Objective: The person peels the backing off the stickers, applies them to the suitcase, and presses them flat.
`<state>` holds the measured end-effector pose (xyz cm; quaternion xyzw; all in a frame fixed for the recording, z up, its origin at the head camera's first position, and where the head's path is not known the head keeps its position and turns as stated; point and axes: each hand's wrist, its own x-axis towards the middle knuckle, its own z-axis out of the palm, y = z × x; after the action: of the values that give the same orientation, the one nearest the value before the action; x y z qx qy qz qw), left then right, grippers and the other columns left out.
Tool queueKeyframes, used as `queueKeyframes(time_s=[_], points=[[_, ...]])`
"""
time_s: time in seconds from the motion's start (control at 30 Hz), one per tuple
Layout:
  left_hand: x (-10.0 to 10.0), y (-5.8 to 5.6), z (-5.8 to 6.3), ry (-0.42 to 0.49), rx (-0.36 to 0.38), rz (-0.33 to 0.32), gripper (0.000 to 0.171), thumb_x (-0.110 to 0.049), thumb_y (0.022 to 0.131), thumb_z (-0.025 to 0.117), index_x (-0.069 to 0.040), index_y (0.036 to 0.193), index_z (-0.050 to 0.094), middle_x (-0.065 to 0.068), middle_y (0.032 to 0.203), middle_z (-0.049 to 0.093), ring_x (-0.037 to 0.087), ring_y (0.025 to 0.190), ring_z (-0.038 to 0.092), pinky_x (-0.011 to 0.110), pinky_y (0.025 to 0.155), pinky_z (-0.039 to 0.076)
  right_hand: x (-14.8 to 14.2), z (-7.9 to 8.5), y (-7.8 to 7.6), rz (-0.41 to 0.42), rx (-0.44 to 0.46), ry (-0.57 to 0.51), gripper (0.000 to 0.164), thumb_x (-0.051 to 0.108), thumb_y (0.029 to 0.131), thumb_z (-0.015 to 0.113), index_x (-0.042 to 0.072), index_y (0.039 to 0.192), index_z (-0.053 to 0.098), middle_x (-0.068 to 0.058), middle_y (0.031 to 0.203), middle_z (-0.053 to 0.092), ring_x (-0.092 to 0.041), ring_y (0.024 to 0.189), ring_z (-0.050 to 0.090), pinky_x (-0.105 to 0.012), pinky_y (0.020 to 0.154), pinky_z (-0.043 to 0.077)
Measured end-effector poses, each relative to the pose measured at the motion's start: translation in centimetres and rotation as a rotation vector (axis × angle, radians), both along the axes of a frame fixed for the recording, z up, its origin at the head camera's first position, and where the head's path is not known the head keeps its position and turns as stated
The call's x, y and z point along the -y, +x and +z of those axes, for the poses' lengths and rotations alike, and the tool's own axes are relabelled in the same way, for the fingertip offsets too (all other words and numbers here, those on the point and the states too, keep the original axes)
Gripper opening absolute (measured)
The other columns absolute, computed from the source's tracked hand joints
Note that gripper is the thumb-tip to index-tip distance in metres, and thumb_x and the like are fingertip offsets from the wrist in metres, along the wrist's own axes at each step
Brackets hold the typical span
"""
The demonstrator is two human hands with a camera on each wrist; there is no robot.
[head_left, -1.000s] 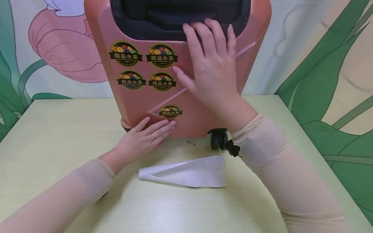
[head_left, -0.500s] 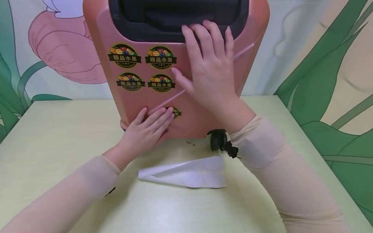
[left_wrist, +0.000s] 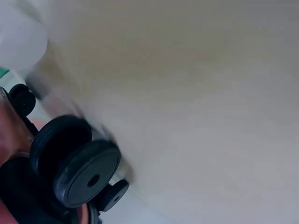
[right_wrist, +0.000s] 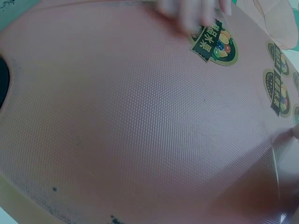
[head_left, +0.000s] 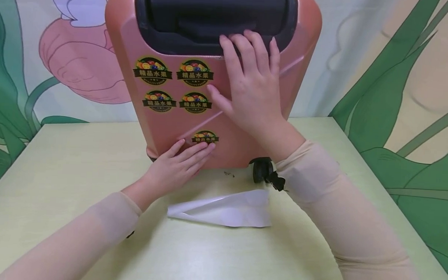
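A pink hard-shell suitcase stands upright on the table, with a black handle recess at its top. Low on its face is a round fruit sticker with a dark lettered band. My left hand lies against the shell with straight fingers, the fingertips over this sticker's lower edge. In the right wrist view its blurred fingers show beside the same sticker. My right hand rests spread on the upper right of the suitcase, fingertips at the recess's lower edge.
Several matching stickers sit in two rows at the upper left of the shell. A folded white sheet lies on the table in front. Black caster wheels show below the suitcase. A painted cloth hangs behind.
My left hand slid up over the low sticker, covering much of it, then back down so most of it shows again. The right hand keeps its place on the suitcase.
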<state>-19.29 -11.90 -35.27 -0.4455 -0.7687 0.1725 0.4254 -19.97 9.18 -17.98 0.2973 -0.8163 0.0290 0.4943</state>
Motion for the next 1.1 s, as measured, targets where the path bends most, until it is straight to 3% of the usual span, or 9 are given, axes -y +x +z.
queueKeyframes(time_s=[0.1, 0.27, 0.47, 0.7, 0.93, 1.0, 1.1], points=[[0.0, 0.3, 0.6, -0.025, -0.009, -0.007, 0.044, -0.012, 0.102, 0.022, -0.010, 0.144, 0.036, 0.001, 0.151, 0.027, 0.017, 0.138, 0.022, 0.045, 0.108, 0.022, 0.1, 0.1, 0.0, -0.006, 0.005, 0.004, 0.067, 0.050, 0.090, 0.044, 0.003, 0.138, 0.040, -0.018, 0.135, 0.041, -0.032, 0.130, 0.026, -0.047, 0.110, 0.000], [-0.8, -0.2, 1.6, 0.196, -0.061, -0.006, 0.051, -0.029, 0.095, 0.047, -0.011, 0.142, 0.040, 0.002, 0.150, 0.030, 0.017, 0.136, 0.028, 0.048, 0.106, 0.021, 0.0, 0.1, 0.0, 0.000, 0.002, -0.002, 0.066, 0.049, 0.090, 0.046, 0.004, 0.138, 0.040, -0.017, 0.135, 0.041, -0.032, 0.131, 0.027, -0.048, 0.110, 0.001], [-1.5, -1.0, 1.4, 0.272, -0.066, -0.008, 0.053, -0.033, 0.097, 0.043, -0.008, 0.143, 0.037, 0.005, 0.154, 0.018, 0.019, 0.139, 0.020, 0.049, 0.109, 0.014, 0.0, 0.0, -0.1, 0.003, 0.020, -0.013, 0.067, 0.049, 0.089, 0.049, 0.004, 0.138, 0.041, -0.017, 0.135, 0.042, -0.031, 0.131, 0.026, -0.048, 0.110, 0.002], [-2.1, -0.7, 0.3, 0.224, -0.085, 0.054, 0.051, -0.034, 0.098, 0.041, -0.010, 0.143, 0.038, 0.005, 0.151, 0.028, 0.020, 0.138, 0.024, 0.047, 0.105, 0.025, 0.3, -0.1, -0.2, 0.028, 0.017, -0.041, 0.067, 0.047, 0.088, 0.051, 0.004, 0.137, 0.041, -0.017, 0.134, 0.042, -0.031, 0.131, 0.027, -0.048, 0.110, 0.002], [-2.3, -0.6, 0.2, 0.250, -0.068, 0.027, 0.051, -0.032, 0.096, 0.046, -0.012, 0.143, 0.039, 0.002, 0.148, 0.033, 0.019, 0.138, 0.024, 0.047, 0.106, 0.023, 0.3, -0.1, -0.1, 0.029, 0.020, -0.050, 0.067, 0.047, 0.087, 0.052, 0.004, 0.138, 0.041, -0.016, 0.135, 0.042, -0.030, 0.132, 0.026, -0.048, 0.110, 0.002], [-2.2, -0.6, 0.1, 0.209, -0.070, 0.051, 0.050, -0.030, 0.098, 0.042, -0.012, 0.144, 0.036, 0.001, 0.150, 0.029, 0.018, 0.138, 0.022, 0.047, 0.106, 0.023, 0.2, -0.1, -0.1, 0.022, 0.024, -0.047, 0.067, 0.047, 0.087, 0.052, 0.005, 0.138, 0.041, -0.016, 0.135, 0.041, -0.030, 0.132, 0.025, -0.048, 0.110, 0.002], [-1.8, -0.4, -0.4, 0.071, -0.034, 0.085, 0.046, -0.019, 0.102, 0.028, -0.012, 0.148, 0.027, 0.000, 0.154, 0.018, 0.018, 0.140, 0.016, 0.046, 0.107, 0.020, 0.2, -0.1, -0.1, 0.021, 0.027, -0.047, 0.067, 0.047, 0.087, 0.052, 0.005, 0.138, 0.041, -0.015, 0.135, 0.041, -0.029, 0.132, 0.025, -0.048, 0.110, 0.002]])
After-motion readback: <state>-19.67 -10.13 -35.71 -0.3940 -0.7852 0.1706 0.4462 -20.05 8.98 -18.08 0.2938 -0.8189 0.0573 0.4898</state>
